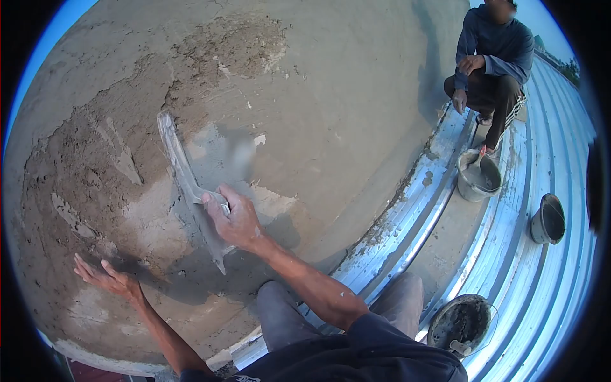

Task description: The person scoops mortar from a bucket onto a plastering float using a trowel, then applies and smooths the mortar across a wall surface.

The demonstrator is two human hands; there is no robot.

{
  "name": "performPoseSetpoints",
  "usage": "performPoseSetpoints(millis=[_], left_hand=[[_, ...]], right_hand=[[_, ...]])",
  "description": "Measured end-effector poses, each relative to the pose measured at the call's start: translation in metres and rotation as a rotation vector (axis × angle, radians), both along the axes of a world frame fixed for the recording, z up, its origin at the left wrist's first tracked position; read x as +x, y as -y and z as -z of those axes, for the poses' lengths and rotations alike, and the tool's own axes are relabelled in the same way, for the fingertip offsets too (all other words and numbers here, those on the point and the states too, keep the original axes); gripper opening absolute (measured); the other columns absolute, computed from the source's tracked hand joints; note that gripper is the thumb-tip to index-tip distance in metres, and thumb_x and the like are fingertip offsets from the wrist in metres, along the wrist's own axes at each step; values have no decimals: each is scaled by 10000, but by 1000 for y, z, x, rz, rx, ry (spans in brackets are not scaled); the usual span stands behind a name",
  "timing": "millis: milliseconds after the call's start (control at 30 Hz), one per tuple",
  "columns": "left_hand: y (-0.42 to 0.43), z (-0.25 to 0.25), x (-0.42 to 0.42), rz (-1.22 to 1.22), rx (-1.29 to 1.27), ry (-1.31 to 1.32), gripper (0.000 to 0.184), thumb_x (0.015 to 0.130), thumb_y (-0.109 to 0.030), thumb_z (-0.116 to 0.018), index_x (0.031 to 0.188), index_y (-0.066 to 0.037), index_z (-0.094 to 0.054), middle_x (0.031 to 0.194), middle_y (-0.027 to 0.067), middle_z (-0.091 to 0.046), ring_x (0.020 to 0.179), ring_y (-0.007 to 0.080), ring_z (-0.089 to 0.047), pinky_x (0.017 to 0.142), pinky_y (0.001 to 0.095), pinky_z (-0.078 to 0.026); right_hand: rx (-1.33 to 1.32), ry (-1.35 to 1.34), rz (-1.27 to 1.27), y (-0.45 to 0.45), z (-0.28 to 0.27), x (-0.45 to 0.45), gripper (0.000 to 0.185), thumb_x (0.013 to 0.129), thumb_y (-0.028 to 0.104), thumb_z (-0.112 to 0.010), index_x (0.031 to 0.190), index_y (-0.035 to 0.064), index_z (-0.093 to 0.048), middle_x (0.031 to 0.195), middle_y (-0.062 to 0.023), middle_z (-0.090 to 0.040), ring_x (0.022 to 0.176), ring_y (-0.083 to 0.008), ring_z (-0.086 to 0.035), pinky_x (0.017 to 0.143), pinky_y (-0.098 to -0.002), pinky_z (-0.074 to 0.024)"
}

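Note:
My right hand (237, 219) is wrapped round the handle of a long plastering float (183, 167), its narrow blade lying against the wall (356, 95). Wet-looking pale plaster smears the blade. Around the float, the wall surface is a mix of smooth light plaster and a rough brown patch (83, 146). To the lower left, my left hand (107, 277) has its fingers stretched out and holds nothing. It is close to the rough wall; whether it touches, I cannot tell.
Ribbed metal roofing (541, 146) runs along the right. On it stand a bucket of mortar (461, 323) by my leg, another bucket (547, 219), and a bucket with a tool inside (474, 189). Beyond, a person (493, 57) crouches beside the wall.

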State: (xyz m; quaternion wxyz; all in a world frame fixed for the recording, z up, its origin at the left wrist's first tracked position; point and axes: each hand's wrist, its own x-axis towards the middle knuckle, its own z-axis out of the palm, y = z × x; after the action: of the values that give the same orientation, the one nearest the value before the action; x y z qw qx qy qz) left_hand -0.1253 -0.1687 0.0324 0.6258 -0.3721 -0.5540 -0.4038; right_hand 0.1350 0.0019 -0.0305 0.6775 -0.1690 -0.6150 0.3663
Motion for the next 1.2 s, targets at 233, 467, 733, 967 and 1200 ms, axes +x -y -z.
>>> performPoseSetpoints(millis=[233, 467, 733, 967, 1200], left_hand=[[2, 132, 150, 1188, -485, 1065, 206, 1014, -172, -410, 965, -21, -541, 800, 44, -530, 718, 137, -537, 789, 324, -458], [-28, 229, 318, 2245, -1459, 2475, 461, 957, -329, -446, 1216, 45, -525, 1021, 181, -629, 995, 373, -619, 943, 545, -455], [-31, 302, 394, 2664, -1478, 2868, 575, 956, -473, -415, 1267, -1, -521, 1131, 154, -626, 1012, 342, -612, 924, 502, -468], [-22, 319, 344, 2601, -1285, 2836, 461, 1021, -308, -388, 1405, -52, -383, 1410, 115, -449, 1291, 277, -454, 1105, 465, -359], [-30, 371, 289, 1865, -1188, 2775, 547, 933, -463, -447, 1151, 25, -561, 1011, 215, -611, 868, 379, -614, 794, 511, -515]], right_hand=[[-931, -803, -537, 48, 71, 143, 481, 1006, 474, -373, 1187, 61, -541, 999, -90, -638, 856, -233, -640, 755, -374, -558], [-1121, -602, -330, 99, 149, 244, 475, 1008, 414, -350, 1270, 46, -499, 1129, -134, -614, 1029, -283, -622, 878, -442, -535], [-1150, -549, -418, 172, 199, 305, 429, 1001, 303, -350, 1192, -19, -561, 1135, -199, -617, 1014, -307, -622, 905, -422, -505], [-1033, 1512, 1002, 235, 177, 431, 411, 942, 375, -502, 960, -11, -644, 924, -237, -673, 915, -399, -654, 802, -475, -507], [-1705, 1768, 604, 295, 203, 480, 665, 930, 571, -453, 1023, -46, -683, 952, -224, -695, 839, -347, -700, 746, -429, -556]])
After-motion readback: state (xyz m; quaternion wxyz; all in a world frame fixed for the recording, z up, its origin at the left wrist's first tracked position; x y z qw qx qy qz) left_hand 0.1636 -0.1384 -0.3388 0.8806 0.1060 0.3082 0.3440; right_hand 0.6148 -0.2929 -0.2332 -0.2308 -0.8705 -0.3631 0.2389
